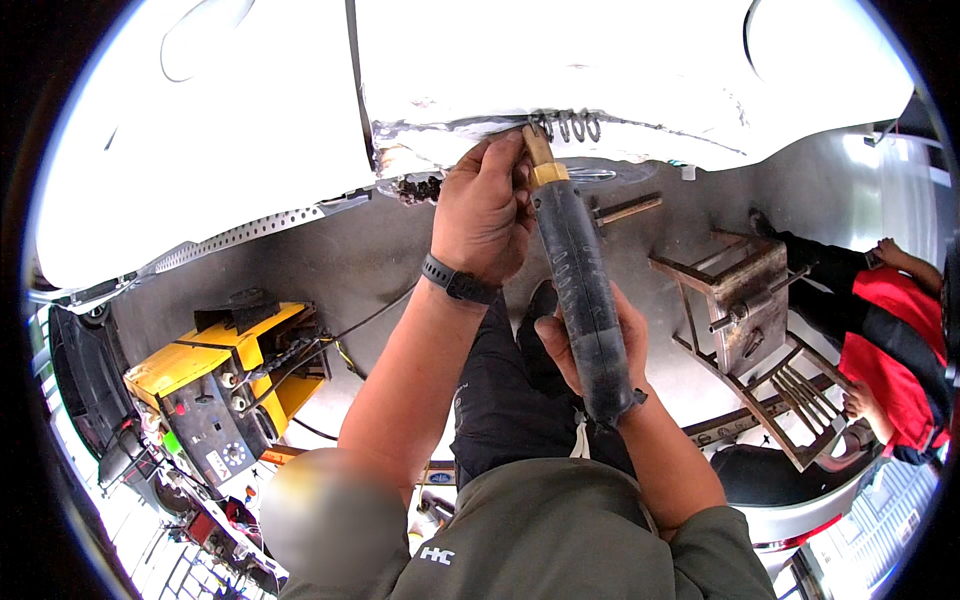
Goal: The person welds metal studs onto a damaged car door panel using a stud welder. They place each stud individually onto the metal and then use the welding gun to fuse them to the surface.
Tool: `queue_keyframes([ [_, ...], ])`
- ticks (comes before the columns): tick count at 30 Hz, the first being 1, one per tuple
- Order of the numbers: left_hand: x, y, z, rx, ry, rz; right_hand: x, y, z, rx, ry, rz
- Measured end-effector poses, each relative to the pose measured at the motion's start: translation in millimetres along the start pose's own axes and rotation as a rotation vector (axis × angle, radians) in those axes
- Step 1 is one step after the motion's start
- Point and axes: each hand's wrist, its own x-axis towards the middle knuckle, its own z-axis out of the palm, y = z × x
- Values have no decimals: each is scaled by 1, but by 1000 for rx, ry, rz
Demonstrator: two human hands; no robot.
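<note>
A white vehicle panel (650, 60) spans the top, with dark scuffed marks along its lower edge and a row of small dark loops (578, 126) attached. A long black hand tool (575, 280) with a brass collar points its tip at that edge, beside the loops. My left hand (482, 205) is closed at the tool's tip, fingers curled and pinched against the panel edge; what exactly they grip is partly hidden. My right hand (600, 350) is wrapped round the tool's rear body, partly hidden behind it.
A yellow machine (175, 360) with cables stands left. A metal stand (745, 315) is right, beside a person in red and black (885, 340) whose hand (856, 400) is at its rack. A wooden-handled tool (625, 208) lies below the panel. Another vehicle (800, 510) is lower right.
</note>
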Motion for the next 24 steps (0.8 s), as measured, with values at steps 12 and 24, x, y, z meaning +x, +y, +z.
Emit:
queue_keyframes([
  [12,3,1,-8,-6,-61,-24,2,4,-1,-88,10,-127],
  [24,-2,5,4,5,47,-36,1,5,4,-70,28,-189],
])
